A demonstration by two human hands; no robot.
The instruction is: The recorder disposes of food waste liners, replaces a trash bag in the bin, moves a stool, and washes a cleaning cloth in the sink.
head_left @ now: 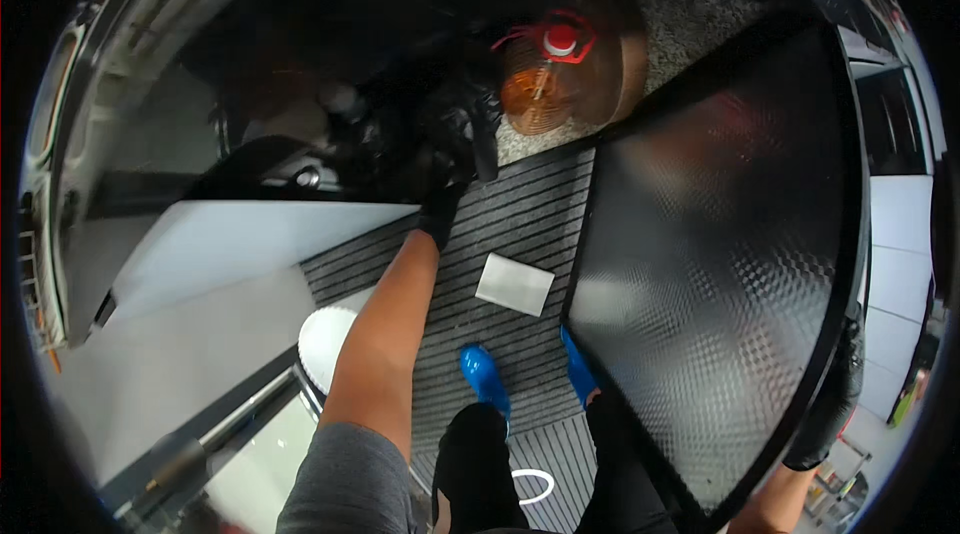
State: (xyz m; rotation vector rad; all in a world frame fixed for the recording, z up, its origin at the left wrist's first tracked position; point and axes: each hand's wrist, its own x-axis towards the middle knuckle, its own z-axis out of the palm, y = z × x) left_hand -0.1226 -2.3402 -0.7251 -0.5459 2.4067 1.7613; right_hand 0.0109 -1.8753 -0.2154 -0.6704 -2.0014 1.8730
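My left hand [463, 130], in a black glove, reaches into a dark space at the upper middle. Its fingers blend into dark, shiny surfaces, so I cannot tell whether they hold anything. Just right of it stands a clear plastic jug [538, 95] of amber liquid, with a red cap and red handle, on a speckled surface. At the far right, my black-gloved right hand [834, 391] grips the outer edge of a large black-framed panel [705, 279] with a textured, see-through face; some fingers are hidden. A folded white cloth or paper [515, 284] lies on the ribbed grey mat.
My blue-covered feet [481, 376] stand on the striped mat [450, 414]. At left are a pale panel [262, 241], a round white ridged object [324, 342] and a metal rail [247, 403]. A white ring [551, 487] shows near my legs. White drawers or cabinets [900, 249] stand far right.
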